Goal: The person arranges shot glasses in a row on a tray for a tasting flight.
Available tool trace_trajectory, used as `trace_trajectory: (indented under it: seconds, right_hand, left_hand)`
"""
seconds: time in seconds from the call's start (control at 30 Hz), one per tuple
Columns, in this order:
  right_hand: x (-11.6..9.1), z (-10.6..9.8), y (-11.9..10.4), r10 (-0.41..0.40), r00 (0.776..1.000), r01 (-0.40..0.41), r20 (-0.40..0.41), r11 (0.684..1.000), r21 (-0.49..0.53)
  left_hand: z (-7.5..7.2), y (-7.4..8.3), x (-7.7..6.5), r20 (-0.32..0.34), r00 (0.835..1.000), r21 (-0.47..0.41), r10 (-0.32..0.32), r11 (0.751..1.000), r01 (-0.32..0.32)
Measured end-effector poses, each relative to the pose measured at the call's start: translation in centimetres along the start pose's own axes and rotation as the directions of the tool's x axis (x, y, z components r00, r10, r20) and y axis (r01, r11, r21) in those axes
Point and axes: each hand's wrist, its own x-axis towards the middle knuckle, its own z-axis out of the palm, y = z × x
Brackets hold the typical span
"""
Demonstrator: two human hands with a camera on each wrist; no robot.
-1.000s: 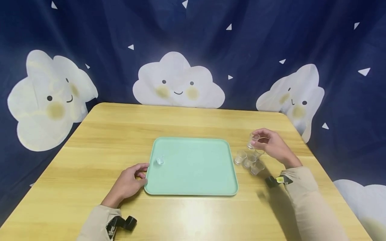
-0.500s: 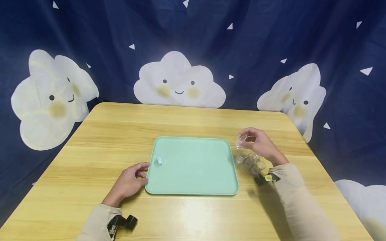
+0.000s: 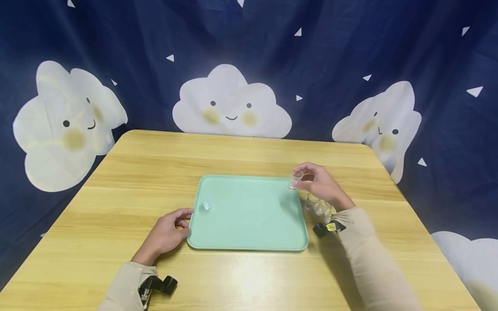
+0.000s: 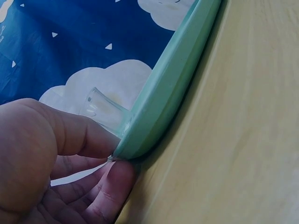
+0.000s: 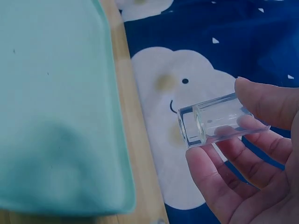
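My right hand [image 3: 320, 183] holds a clear shot glass [image 3: 294, 180] above the far right corner of the green tray [image 3: 249, 216]. In the right wrist view, thumb and fingers grip this glass [image 5: 219, 121], its thick base toward the tray. My left hand [image 3: 167, 233] grips the tray's left edge; the left wrist view has its fingers at the tray rim [image 4: 159, 98]. Another small clear glass [image 3: 207, 204] stands on the tray near the left side. Several more glasses [image 3: 311, 201] stand on the table right of the tray, partly hidden by my right wrist.
The tray lies on a light wooden table [image 3: 155, 168]. A dark blue curtain [image 3: 249, 39] with white smiling clouds hangs behind the table. Black wrist cameras are strapped at both sleeves, the right one [image 3: 323, 230] low beside the tray's right edge.
My right hand has carried the shot glass leftward, from above the other glasses to the tray's far right corner. The left hand has stayed at the tray's edge.
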Motion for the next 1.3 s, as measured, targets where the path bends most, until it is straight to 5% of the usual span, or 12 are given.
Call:
trace_trajectory:
  seconds: [0.43,1.3]
  right_hand:
    - [0.9,3.0,0.0,-0.023,0.997,0.023,0.07,1.0,-0.008]
    - [3.3,7.2,-1.3,-0.097,0.983,0.094,0.157,0.995,0.025]
  left_hand:
    - [0.4,-0.5,-0.7,0.001,1.0,0.005,-0.023,1.0,0.023]
    - [0.0,-0.1,0.1,0.001,1.0,0.009,-0.007,1.0,0.007]
